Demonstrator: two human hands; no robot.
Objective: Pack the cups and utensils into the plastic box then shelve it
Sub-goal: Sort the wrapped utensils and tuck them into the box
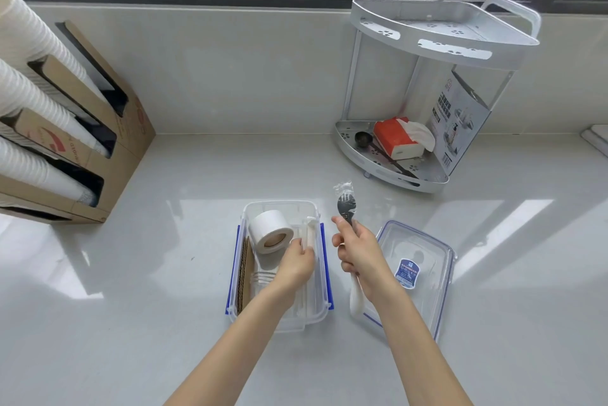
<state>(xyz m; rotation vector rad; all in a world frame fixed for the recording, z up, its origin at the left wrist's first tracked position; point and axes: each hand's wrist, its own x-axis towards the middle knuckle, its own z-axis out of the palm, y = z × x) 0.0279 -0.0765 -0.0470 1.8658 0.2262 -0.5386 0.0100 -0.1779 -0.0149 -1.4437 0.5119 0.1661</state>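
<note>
A clear plastic box [279,206] with blue side clips stands open on the counter in front of me. Inside lie a white paper cup [270,234] on its side, clear plastic cups [261,279], a strip of corrugated cardboard [245,274] and wrapped white utensils [311,228]. My left hand [296,262] reaches into the box and pinches one wrapped white utensil. My right hand [357,251], just right of the box, grips a wrapped black fork [346,205] pointing away from me, together with a white utensil [355,300] hanging below the fist.
The box's clear lid [427,251] lies to the right of my right hand. A grey two-tier corner shelf [437,40] stands at the back right, holding a tissue pack [399,137], a dark spoon and a printed box. Cardboard cup dispensers [82,129] fill the left.
</note>
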